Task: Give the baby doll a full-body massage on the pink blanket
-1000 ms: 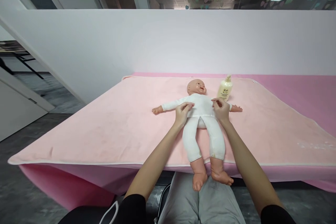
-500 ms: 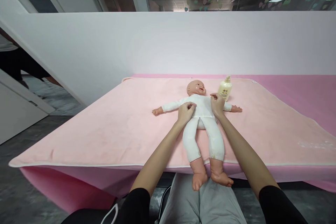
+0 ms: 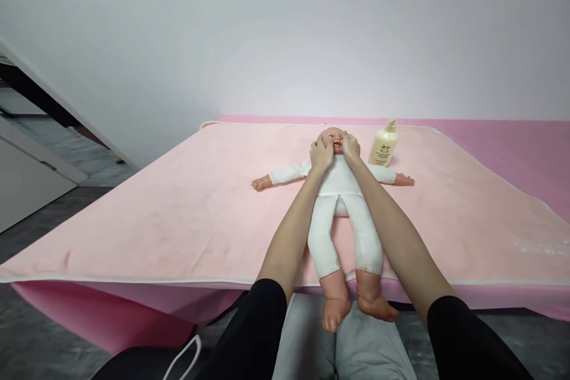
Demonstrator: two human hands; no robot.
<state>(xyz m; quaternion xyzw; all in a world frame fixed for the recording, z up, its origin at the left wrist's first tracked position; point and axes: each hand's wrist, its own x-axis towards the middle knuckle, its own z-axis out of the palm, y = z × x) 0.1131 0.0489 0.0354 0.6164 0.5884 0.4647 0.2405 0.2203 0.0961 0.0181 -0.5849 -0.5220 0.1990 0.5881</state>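
A baby doll point(image 3: 341, 181) with a white cloth body lies on its back on a pink blanket point(image 3: 214, 202), its arms stretched out and its feet hanging over the near edge. My left hand point(image 3: 321, 153) cups the left side of the doll's head, fingers curved along the cheek. On the right side of the head, my right hand point(image 3: 350, 147) curves round the other cheek. The doll's face shows between my thumbs. Just right of my right hand, a pale yellow pump bottle point(image 3: 383, 145) stands upright.
Behind the table rises a white partition wall point(image 3: 285, 53). Pink cloth point(image 3: 503, 148) shows under the blanket at the right and back. My lap is below the near edge, under the doll's feet. Part of a person in dark clothing point(image 3: 35, 95) is at the far left.
Both hands have moved up from the doll's chest and shoulder to the sides of its head. The camera view has tilted down a little.
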